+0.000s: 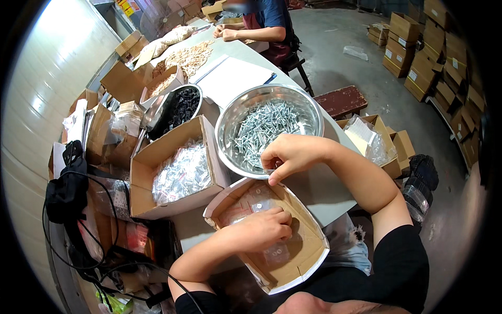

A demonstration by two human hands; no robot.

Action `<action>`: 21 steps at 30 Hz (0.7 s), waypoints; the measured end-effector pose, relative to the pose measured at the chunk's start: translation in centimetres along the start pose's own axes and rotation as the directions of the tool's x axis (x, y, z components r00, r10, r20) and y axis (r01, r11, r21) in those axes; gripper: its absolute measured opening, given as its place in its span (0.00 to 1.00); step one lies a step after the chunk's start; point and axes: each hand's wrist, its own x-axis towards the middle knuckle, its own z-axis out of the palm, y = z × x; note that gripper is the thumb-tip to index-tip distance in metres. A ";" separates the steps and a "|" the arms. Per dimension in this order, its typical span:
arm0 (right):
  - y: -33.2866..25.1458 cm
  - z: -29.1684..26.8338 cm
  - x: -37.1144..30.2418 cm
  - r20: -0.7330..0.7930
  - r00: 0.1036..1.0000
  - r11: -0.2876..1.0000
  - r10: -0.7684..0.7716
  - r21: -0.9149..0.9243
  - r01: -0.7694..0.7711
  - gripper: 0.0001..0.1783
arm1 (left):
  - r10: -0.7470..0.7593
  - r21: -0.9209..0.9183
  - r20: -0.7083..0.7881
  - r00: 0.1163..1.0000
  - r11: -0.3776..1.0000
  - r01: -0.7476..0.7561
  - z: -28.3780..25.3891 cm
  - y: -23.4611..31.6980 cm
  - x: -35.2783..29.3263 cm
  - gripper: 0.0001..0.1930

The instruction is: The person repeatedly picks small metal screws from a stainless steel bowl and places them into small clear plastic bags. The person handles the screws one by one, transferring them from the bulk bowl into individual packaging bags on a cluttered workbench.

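Far left: black bag (pixel 67 191) with cables, pushed off the work area against the wall. Next, open carton (pixel 175 170) full of small clear packets, flaps up, just beside the tray so filled packets can likely go straight in. Behind it a dark bowl (pixel 175 111) of black parts, and further back loose tan pieces (pixel 191 56) heaped on the table (pixel 324 186).

Left hand (pixel 259 230) lies palm down inside the shallow cardboard tray (pixel 285 235), fingers curled and pinching a clear bag (pixel 276 252) against the tray floor, probably to keep it from sliding; what's under the palm is hidden. Tray sits at the table edge, close to the body, within easy reach.

Right hand (pixel 290 154) hovers over the near rim of the steel bowl (pixel 269 128), fingers bunched closed, thumb pointing down toward the tray; looks like it pinches screws (pixel 266 125), but too small to tell for sure. Bowl is straight ahead of the tray, short reach.

Far back, another person's hands (pixel 226 34) work at the same table. Right: stacked cartons (pixel 418 78) on the floor.
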 end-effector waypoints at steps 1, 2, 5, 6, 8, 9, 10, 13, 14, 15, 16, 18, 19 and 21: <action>0.0 -0.1 0.0 -0.001 1.000 0.998 -0.015 0.060 0.015 0.17 | 0.008 0.000 -0.013 1.000 1.000 -0.008 0.0 0.1 0.0 0.07; 0.1 -0.2 0.0 -0.016 1.000 0.993 0.009 0.121 -0.007 0.14 | -0.035 -0.048 -0.052 0.998 0.998 0.033 -0.3 0.2 0.1 0.07; 0.8 -0.2 0.0 -0.041 0.996 0.956 0.076 0.287 -0.061 0.09 | -0.130 -0.213 -0.229 0.965 0.974 0.080 -1.3 0.4 0.3 0.07; 0.8 -0.2 -0.1 -0.054 0.991 0.947 0.121 0.305 -0.099 0.09 | -0.140 -0.274 -0.331 0.933 0.960 0.047 -1.5 0.3 0.3 0.06; 0.8 -0.2 0.0 -0.078 0.975 0.924 0.208 0.341 -0.170 0.10 | -0.178 -0.332 -0.474 0.862 0.943 0.012 -1.6 0.2 0.2 0.06; 0.8 -0.2 0.0 -0.111 0.969 0.923 0.221 0.344 -0.171 0.10 | -0.196 -0.335 -0.518 0.833 0.942 0.014 -1.5 0.0 0.0 0.06; 0.9 -0.2 0.0 -0.144 0.961 0.922 0.234 0.347 -0.173 0.10 | -0.215 -0.339 -0.560 0.800 0.941 0.015 -1.5 -0.1 0.0 0.06; 0.4 0.0 -0.1 -0.238 0.927 0.941 0.289 0.251 -0.229 0.11 | -0.258 -0.352 -0.612 0.748 0.935 0.034 -1.5 0.2 -0.1 0.04; 0.2 0.0 -0.2 -0.271 0.913 0.945 0.305 0.201 -0.256 0.12 | -0.287 -0.367 -0.609 0.739 0.928 0.058 -1.6 0.3 -0.3 0.05; 0.2 0.1 0.0 -0.290 0.900 0.944 0.327 0.149 -0.295 0.11 | -0.299 -0.362 -0.617 0.728 0.929 0.075 -1.6 0.2 -0.3 0.05; 0.1 0.2 0.1 -0.310 0.885 0.937 0.348 0.095 -0.335 0.11 | -0.309 -0.356 -0.626 0.716 0.930 0.090 -1.7 0.2 -0.4 0.07; 0.4 0.2 0.3 -0.352 0.862 0.914 0.366 -0.036 -0.403 0.09 | -0.362 -0.404 -0.621 0.695 0.908 0.112 -1.7 0.2 -0.4 0.08; 0.9 0.2 0.4 -0.372 0.854 0.894 0.365 -0.115 -0.432 0.08 | -0.402 -0.455 -0.607 0.686 0.883 0.115 -1.8 0.1 -0.4 0.09; 1.8 0.3 0.6 -0.367 0.856 0.854 0.364 -0.236 -0.464 0.06 | -0.480 -0.593 -0.592 0.647 0.803 0.054 -1.0 -0.7 -0.3 0.07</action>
